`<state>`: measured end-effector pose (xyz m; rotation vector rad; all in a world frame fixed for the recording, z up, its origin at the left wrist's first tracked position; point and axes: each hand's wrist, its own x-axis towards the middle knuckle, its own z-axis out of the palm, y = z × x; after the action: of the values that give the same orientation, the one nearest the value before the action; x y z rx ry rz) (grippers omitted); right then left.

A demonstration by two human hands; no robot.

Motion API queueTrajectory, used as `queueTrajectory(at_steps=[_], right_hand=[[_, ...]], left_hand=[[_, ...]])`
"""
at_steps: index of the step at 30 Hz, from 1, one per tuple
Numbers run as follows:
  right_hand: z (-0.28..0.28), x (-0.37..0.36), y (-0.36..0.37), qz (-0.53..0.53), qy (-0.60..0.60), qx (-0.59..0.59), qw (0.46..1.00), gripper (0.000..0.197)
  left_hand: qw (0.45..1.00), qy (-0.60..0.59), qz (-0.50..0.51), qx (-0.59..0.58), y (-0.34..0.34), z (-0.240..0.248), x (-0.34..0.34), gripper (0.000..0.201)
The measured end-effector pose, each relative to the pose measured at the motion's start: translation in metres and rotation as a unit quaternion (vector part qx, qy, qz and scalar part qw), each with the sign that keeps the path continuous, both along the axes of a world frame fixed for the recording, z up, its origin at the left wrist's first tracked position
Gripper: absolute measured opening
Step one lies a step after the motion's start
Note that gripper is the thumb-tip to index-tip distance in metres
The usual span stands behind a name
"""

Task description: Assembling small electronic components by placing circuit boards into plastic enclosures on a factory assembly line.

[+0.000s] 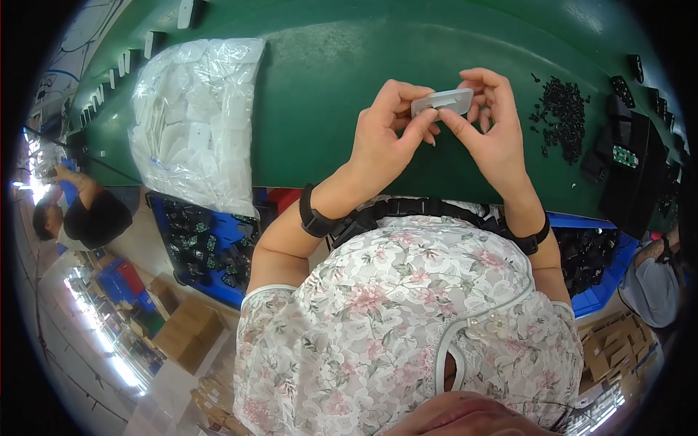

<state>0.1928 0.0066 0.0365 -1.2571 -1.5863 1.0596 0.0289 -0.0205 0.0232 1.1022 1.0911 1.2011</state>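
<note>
Both hands up over the green counter [320, 94], short of its far edge and right of its middle. Pale grey piece [456, 99] sits between them, clear of the surface and slightly tilted. My left hand [384, 134] pinches its left end, thumb in front and fingers behind; my right hand [496, 131] pinches the right end more loosely, thumb tip close to the left one, outer fingers curled. How the hidden fingers press at the back, I cannot tell. Judgement: thin piece, so best to share the grip evenly, press with thumb pads rather than nails, and support directly behind the thumbs so it does not flex or slip. Clear bag [251, 123] lies toward the counter's left end, overhanging the near edge; small black parts [563, 120] lie loose toward the right end, well apart from my wrists.
</note>
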Motion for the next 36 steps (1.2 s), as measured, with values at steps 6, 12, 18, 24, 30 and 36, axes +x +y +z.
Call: queueTrajectory(at_steps=[6,12,18,24,30,36], right_hand=[[-0.002,0.015,0.010,0.109,0.017,-0.179,0.978,0.025],[-0.001,0.016,0.015,0.121,0.118,-0.232,0.958,0.014],[0.003,0.018,0.015,0.150,0.054,-0.190,0.969,0.017],[-0.001,0.026,0.020,0.125,0.048,-0.160,0.978,0.018],[0.016,0.066,0.069,0.048,-0.009,-0.009,0.999,0.029],[0.025,0.242,0.190,-0.366,-0.463,0.151,0.793,0.030]], left_hand=[[0.997,0.061,-0.028,0.048,-0.001,0.003,0.000,0.021],[0.998,-0.007,-0.038,-0.051,0.002,0.008,-0.003,0.019],[0.997,0.028,-0.059,-0.050,0.004,0.005,-0.001,0.021],[0.986,-0.065,-0.129,-0.086,0.021,0.013,-0.009,0.030],[0.994,0.016,-0.022,-0.109,0.060,-0.005,-0.026,0.014],[0.959,0.282,-0.010,-0.006,0.100,-0.013,-0.038,0.012]])
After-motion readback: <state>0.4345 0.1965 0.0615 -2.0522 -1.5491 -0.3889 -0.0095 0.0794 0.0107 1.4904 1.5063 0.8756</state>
